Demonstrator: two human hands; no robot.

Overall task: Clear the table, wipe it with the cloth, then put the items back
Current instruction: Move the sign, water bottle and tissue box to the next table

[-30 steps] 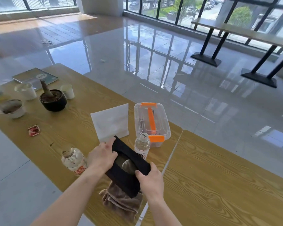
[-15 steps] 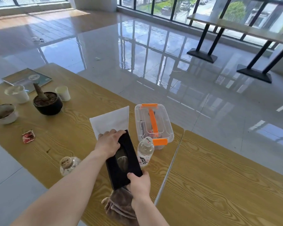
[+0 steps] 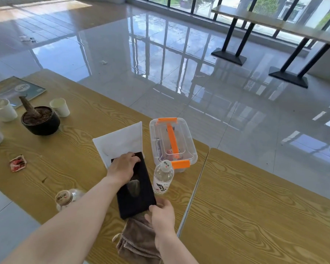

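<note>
A black tissue box [image 3: 136, 199] with an oval slot lies lengthwise over the wooden table [image 3: 71, 149]. My left hand [image 3: 123, 167] grips its far end and my right hand [image 3: 161, 214] holds its near corner. A brown cloth [image 3: 137, 242] lies crumpled at the table's near edge, just under the box's near end. A white folded card [image 3: 120, 141] stands right behind the box. A water bottle [image 3: 163, 177] stands upright just right of the box.
A clear bin with orange handle [image 3: 172, 141] sits right of the card. A jar [image 3: 64, 199] stands near the front edge under my left forearm. Farther left are a red packet [image 3: 17, 163], a black plant pot [image 3: 40, 120], paper cups [image 3: 60, 107], bowls and a booklet [image 3: 15, 90]. A second wooden table [image 3: 265, 216] adjoins on the right.
Both hands have carried the black box away from me toward the white card and turned it lengthwise. The cloth underneath is more exposed.
</note>
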